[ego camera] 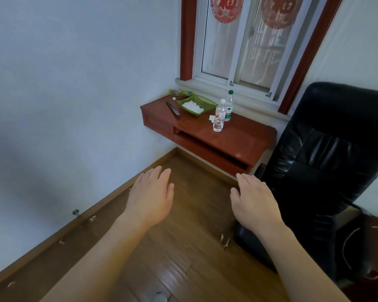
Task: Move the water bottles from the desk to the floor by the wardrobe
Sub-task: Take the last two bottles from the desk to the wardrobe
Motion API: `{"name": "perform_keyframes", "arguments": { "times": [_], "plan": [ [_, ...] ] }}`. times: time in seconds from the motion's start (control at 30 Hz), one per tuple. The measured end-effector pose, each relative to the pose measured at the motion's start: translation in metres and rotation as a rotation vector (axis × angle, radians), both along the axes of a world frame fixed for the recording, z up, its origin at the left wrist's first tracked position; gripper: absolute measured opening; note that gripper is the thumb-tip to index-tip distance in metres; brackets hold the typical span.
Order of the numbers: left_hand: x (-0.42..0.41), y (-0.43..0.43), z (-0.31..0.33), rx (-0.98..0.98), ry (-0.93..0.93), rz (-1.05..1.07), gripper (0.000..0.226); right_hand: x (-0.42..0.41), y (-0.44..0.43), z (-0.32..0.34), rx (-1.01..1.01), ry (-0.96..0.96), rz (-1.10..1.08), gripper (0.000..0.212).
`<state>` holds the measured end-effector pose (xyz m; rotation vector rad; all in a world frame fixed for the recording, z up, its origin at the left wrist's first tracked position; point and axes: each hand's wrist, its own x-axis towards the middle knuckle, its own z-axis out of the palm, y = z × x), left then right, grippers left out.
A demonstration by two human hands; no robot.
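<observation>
On the desk (244, 136) stand two water bottles (219, 116) (both upright), one green tray (196, 105)

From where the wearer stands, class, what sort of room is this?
Probably a room in a home, perhaps a bedroom or study: a wall-mounted wooden desk under a window with red paper decorations, and a black office chair.

The chair (327, 171) runs off the right edge, its base unseen. The window (249, 40) and its red paper cutouts (226, 9) are cropped at the top. The bottles' (219, 116) label print is too small to read
</observation>
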<state>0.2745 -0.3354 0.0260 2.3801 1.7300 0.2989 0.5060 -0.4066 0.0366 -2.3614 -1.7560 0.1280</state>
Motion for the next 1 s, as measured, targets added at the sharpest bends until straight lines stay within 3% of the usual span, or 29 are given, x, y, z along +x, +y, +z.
{"name": "perform_keyframes", "arguments": {
  "times": [0.5, 1.0],
  "plan": [
    [0.047, 0.25, 0.001, 0.009, -0.05, -0.213, 0.054, 0.027, 0.197, 0.005, 0.033, 0.058, -0.213, 0.055],
    [0.175, 0.459, -0.019, 0.039, -0.032, -0.277, 0.061, 0.151, 0.397, -0.017, 0.075, 0.156, -0.243, 0.06]
  ]
}}
